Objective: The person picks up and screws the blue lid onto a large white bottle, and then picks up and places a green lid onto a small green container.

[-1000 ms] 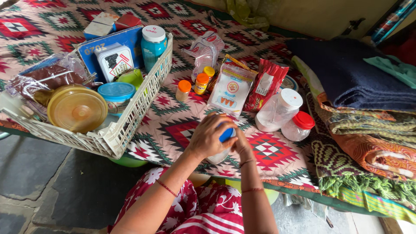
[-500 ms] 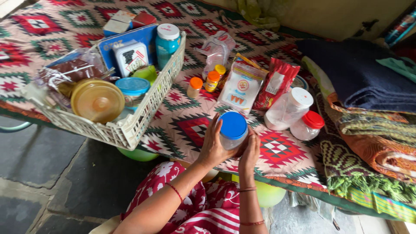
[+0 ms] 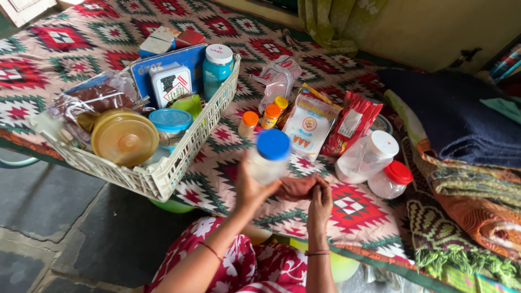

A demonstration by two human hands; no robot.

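The left hand (image 3: 251, 190) has the blue-lidded jar (image 3: 267, 156) up off the patterned bedspread (image 3: 336, 76), fingers wrapped and clamped round its clear body, lid on top and tipped slightly to the right. Just right of the jar and a little lower, the right hand (image 3: 320, 199) pinches a dark reddish cloth (image 3: 296, 187), fingers closed on the fabric; the cloth sits right by the jar's base, though whether it touches cannot be told.

To the left of the jar stands the white plastic crate (image 3: 163, 171), already well filled: a round yellow-lidded tub (image 3: 125, 137), a light-blue-lidded jar (image 3: 170, 123), a teal bottle with a white cap (image 3: 216, 68), a white tin (image 3: 172, 83) and a bag of dark stuff (image 3: 92, 97) all lie inside it.

Beyond the jar, on the bedspread, three small orange-capped bottles (image 3: 269, 115) stand together, with a white pouch (image 3: 308, 126) and a red packet (image 3: 349, 126) lying next to them. To the right of the jar sit a white-capped clear jar (image 3: 367, 156) on its side and a red-capped jar (image 3: 391, 180), and further right a pile of folded blankets (image 3: 461, 125).

As it looks, a good share of the containers is packed in the crate, while the held jar and roughly eight more items outside it remain.
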